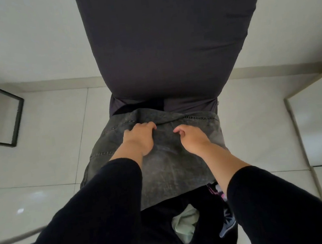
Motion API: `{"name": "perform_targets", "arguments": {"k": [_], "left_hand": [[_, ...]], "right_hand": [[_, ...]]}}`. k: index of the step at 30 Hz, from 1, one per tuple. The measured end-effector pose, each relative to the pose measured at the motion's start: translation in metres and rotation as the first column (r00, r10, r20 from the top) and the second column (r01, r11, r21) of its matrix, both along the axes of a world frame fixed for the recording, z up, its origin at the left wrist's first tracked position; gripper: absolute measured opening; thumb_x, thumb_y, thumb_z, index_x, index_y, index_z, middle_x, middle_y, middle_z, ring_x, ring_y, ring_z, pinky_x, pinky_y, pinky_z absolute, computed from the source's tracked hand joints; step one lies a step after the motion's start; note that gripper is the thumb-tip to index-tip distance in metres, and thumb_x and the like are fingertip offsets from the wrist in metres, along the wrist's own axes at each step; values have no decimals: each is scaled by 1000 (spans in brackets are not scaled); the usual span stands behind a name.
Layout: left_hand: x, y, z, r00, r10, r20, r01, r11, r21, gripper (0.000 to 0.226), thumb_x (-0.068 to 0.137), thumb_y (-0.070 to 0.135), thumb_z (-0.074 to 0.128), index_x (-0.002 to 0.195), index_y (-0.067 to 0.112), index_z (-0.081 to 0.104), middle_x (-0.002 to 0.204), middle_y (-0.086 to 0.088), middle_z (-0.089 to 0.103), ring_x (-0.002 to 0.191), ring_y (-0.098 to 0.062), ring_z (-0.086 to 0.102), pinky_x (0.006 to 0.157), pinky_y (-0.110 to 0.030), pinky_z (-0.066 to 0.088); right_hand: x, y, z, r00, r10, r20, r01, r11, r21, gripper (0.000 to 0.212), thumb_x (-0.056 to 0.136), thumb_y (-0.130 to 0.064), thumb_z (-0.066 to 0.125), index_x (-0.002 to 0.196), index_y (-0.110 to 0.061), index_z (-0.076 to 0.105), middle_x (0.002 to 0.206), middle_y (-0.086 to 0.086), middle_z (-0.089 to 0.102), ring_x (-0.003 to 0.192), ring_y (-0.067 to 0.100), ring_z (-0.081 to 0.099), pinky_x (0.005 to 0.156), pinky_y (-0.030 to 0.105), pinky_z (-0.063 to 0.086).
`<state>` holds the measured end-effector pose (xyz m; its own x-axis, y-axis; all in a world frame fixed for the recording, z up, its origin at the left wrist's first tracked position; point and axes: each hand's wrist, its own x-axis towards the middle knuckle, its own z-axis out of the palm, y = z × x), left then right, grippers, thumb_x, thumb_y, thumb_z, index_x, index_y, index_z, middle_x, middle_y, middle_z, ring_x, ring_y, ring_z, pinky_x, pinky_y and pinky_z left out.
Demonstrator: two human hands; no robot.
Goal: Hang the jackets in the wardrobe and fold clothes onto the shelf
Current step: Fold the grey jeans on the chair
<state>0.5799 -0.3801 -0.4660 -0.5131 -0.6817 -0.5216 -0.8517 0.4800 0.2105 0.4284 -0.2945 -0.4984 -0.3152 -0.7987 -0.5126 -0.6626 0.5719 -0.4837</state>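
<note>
Left of the grey denim garment (170, 161) a black-framed mirror (15, 122) leans over pale floor tiles (40, 165). On the denim, the left hand (140, 138) grips its upper fold with curled fingers; the right hand (192, 138), beside it, hovers loosely curled, contact unclear.

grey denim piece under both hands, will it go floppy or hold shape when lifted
The denim will probably droop, though stiffly: it already bends over the pile's edge. Its thick stitched seams suggest some weight. The left hand bunches it easily, so slipping seems unlikely.
</note>
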Motion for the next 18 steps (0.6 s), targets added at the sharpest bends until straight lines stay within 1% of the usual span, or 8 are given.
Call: {"name": "perform_targets", "arguments": {"k": [4, 7, 8, 10, 12, 14, 16, 18], "left_hand": [[-3, -16, -8, 924, -190, 331, 258, 950, -176, 46, 95, 39, 28, 136, 25, 40, 135, 1, 51, 126, -22, 41, 102, -46, 25], [1, -28, 2, 843, -246, 478, 404, 877, -260, 59, 91, 52, 16, 132, 24, 48, 127, 0, 56, 120, -20, 44, 100, -43, 22], [2, -32, 7, 834, -247, 493, 424, 859, -287, 60, 91, 53, 14, 129, 24, 51, 124, 0, 58, 118, -19, 45, 99, -42, 21], [3, -37, 16, 823, -247, 512, 442, 845, -302, 58, 91, 49, 14, 124, 25, 56, 120, 4, 59, 115, -17, 44, 100, -40, 19], [4, -37, 21, 820, -244, 517, 432, 857, -281, 51, 93, 43, 18, 123, 27, 56, 121, 7, 58, 117, -15, 40, 104, -39, 15], [4, -38, 23, 831, -228, 507, 404, 874, -270, 45, 94, 40, 21, 122, 28, 55, 123, 9, 57, 120, -15, 37, 106, -39, 13], [4, -40, 25, 853, -206, 479, 372, 884, -284, 42, 95, 39, 22, 118, 28, 56, 120, 10, 59, 119, -15, 38, 106, -39, 12], [5, -45, 26, 885, -175, 431, 338, 879, -337, 40, 95, 36, 22, 109, 27, 59, 112, 10, 62, 116, -16, 40, 106, -40, 14]], "right_hand": [[9, -16, -8, 997, 8, 75, -8, 1000, 0, 32, 98, -30, 32, 113, -33, 60, 115, -3, 62, 101, 20, 58, 87, 38, 50], [2, -15, -1, 993, 9, 115, -20, 995, 95, 30, 96, -31, 33, 89, -21, 60, 92, 2, 61, 84, 22, 58, 71, 35, 47], [-2, -13, 3, 994, 23, 105, -38, 990, 139, 32, 95, -31, 32, 79, -16, 55, 85, 5, 58, 79, 24, 56, 66, 34, 43], [-13, -8, 5, 998, 51, 44, -59, 970, 237, 33, 94, -31, 32, 67, -18, 45, 81, 4, 54, 80, 25, 53, 71, 34, 40], [-23, -1, 11, 998, 68, -3, -63, 941, 334, 28, 90, -32, 35, 66, -22, 42, 81, 1, 50, 87, 24, 49, 85, 38, 37], [-32, 5, 20, 987, 149, -56, -114, 910, 399, 19, 87, -31, 38, 77, -23, 53, 91, 1, 54, 100, 25, 51, 95, 40, 32], [-39, 7, 25, 968, 185, -171, -112, 924, 366, 25, 83, -26, 40, 92, -22, 62, 100, -1, 60, 105, 23, 52, 90, 37, 29], [-39, 3, 30, 939, 135, -317, -62, 971, 229, 23, 81, -24, 39, 79, -22, 62, 87, -2, 62, 91, 21, 54, 82, 36, 26]]}}
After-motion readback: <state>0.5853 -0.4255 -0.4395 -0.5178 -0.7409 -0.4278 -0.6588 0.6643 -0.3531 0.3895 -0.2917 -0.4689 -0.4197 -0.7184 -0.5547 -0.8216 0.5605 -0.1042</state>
